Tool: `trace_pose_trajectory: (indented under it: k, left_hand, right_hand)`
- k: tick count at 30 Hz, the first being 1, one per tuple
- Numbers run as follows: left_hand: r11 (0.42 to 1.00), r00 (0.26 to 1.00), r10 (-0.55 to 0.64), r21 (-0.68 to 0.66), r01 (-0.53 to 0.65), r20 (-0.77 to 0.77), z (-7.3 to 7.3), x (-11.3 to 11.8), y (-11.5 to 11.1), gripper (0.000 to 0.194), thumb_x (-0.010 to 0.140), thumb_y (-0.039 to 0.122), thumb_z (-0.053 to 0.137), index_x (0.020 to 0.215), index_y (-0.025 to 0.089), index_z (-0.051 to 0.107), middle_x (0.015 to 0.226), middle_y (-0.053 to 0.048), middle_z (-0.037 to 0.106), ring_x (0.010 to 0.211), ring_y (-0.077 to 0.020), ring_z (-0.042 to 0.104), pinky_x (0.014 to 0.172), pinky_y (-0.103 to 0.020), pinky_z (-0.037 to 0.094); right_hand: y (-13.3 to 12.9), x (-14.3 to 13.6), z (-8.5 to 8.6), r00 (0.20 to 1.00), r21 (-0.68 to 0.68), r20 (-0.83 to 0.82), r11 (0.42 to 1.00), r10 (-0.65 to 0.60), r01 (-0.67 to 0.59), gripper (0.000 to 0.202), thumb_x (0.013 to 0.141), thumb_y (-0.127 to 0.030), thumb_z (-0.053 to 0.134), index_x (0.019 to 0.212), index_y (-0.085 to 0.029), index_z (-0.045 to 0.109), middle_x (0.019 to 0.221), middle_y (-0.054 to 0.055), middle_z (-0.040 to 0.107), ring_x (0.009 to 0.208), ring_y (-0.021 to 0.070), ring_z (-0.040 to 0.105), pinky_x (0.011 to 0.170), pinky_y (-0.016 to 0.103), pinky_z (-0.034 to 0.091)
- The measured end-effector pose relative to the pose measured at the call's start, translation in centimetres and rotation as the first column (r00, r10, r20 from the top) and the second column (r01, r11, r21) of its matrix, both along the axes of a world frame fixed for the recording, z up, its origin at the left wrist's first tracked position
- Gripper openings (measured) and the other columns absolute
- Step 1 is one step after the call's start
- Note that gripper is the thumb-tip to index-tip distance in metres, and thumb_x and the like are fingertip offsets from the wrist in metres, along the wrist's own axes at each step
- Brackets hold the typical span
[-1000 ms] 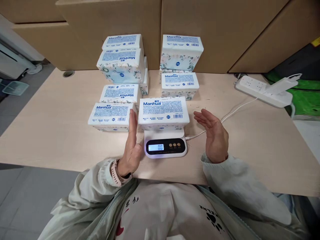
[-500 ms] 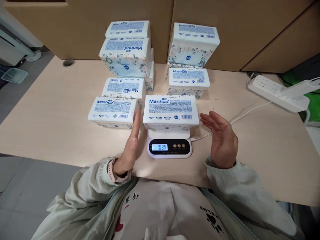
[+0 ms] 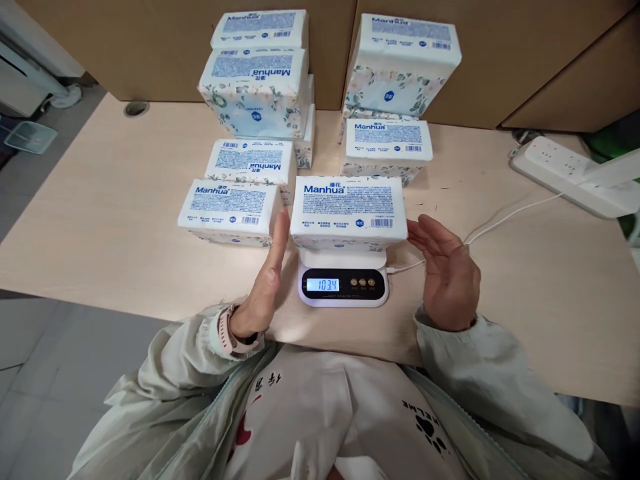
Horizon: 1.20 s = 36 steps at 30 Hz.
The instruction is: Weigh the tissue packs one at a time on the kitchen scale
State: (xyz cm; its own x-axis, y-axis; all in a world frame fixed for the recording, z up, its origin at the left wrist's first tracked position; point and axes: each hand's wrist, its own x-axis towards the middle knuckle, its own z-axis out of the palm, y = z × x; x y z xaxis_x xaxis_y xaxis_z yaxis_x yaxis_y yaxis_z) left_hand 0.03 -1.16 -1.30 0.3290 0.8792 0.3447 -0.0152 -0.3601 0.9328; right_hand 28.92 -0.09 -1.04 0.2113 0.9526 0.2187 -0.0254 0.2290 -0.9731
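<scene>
A white and blue pack of tissues (image 3: 349, 212) lies across a small white digital scale (image 3: 343, 288), whose lit display reads 103.4. To its left, my left hand (image 3: 265, 283) is upright with fingers stretched out, between this pack and another tissue pack (image 3: 229, 208) on the table. My right hand (image 3: 449, 277) stands off the pack's right end, fingers extended and slightly curved, fingertips close to its corner; whether they touch I cannot tell. Neither hand holds anything.
More tissue packs are stacked at the back left (image 3: 255, 93) and back right (image 3: 403, 67), before a brown partition (image 3: 330, 60). A white power strip (image 3: 555, 170) lies at the right. Its thin white cable (image 3: 515, 212) runs toward the scale.
The view has tilted slightly, so the packs and scale appear a little higher and the back stacks larger. My right hand appears slightly nearer the pack's end. The display reading is the same.
</scene>
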Motion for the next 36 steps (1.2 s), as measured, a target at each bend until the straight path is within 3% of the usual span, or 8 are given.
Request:
trace_pose_trajectory:
  k: [8, 13, 22, 29, 36]
  left_hand:
    - [1.0, 1.0, 0.013, -0.018, -0.013, -0.025, 0.22, -0.02, 0.01, 0.08, 0.107, 0.079, 0.027, 0.179, 0.046, 0.011, 0.188, 0.015, 0.0, 0.177, -0.0298, -0.006, 0.148, -0.055, -0.001]
    - [1.0, 0.999, 0.015, -0.019, -0.016, -0.042, -0.07, -0.25, -0.15, 0.08, 0.108, 0.078, 0.03, 0.179, 0.046, 0.011, 0.189, 0.012, 0.003, 0.177, -0.032, -0.004, 0.147, -0.058, -0.001]
    - [0.999, 0.999, 0.04, -0.015, -0.04, -0.037, -0.03, -0.29, -0.17, 0.077, 0.108, 0.076, 0.031, 0.178, 0.046, 0.016, 0.188, 0.011, 0.013, 0.178, -0.0326, 0.001, 0.148, -0.058, 0.002]
    - [1.0, 0.999, 0.024, 0.002, -0.024, 0.033, 0.12, 0.24, 0.05, 0.072, 0.108, 0.074, 0.034, 0.176, 0.051, 0.023, 0.187, 0.017, 0.015, 0.177, -0.0328, 0.003, 0.148, -0.059, 0.006]
    - [0.999, 0.999, 0.048, 0.003, -0.048, 0.018, 0.01, 0.11, -0.03, 0.071, 0.109, 0.072, 0.033, 0.176, 0.049, 0.023, 0.187, 0.016, 0.014, 0.177, -0.0329, 0.003, 0.148, -0.06, 0.007]
  right_hand:
    - [-0.08, -0.03, 0.12, 0.999, -0.003, -0.02, 1.0, 0.031, -0.031, 0.046, 0.109, -0.061, 0.051, 0.13, -0.034, 0.081, 0.132, 0.004, 0.084, 0.129, 0.0325, 0.077, 0.121, 0.061, 0.056]
    - [-0.05, -0.25, 0.16, 1.0, 0.033, -0.024, 0.999, 0.013, -0.012, 0.047, 0.107, -0.063, 0.055, 0.127, -0.031, 0.083, 0.127, 0.004, 0.086, 0.123, 0.0316, 0.08, 0.117, 0.06, 0.059]
    - [-0.4, -0.5, 0.79, 0.999, 0.001, -0.021, 1.0, 0.026, -0.026, 0.045, 0.108, -0.063, 0.054, 0.127, -0.035, 0.083, 0.129, 0.003, 0.085, 0.128, 0.034, 0.078, 0.122, 0.064, 0.054]
    - [-0.52, -0.3, 0.37, 0.999, 0.007, -0.016, 0.999, 0.034, -0.033, 0.043, 0.108, -0.061, 0.053, 0.127, -0.037, 0.084, 0.131, -0.001, 0.085, 0.13, 0.0336, 0.077, 0.123, 0.063, 0.055]
    - [-0.47, -0.06, 0.02, 0.996, -0.004, 0.086, 1.0, 0.022, -0.022, 0.055, 0.109, -0.067, 0.046, 0.129, -0.032, 0.083, 0.132, 0.002, 0.084, 0.132, 0.0345, 0.074, 0.13, 0.068, 0.044]
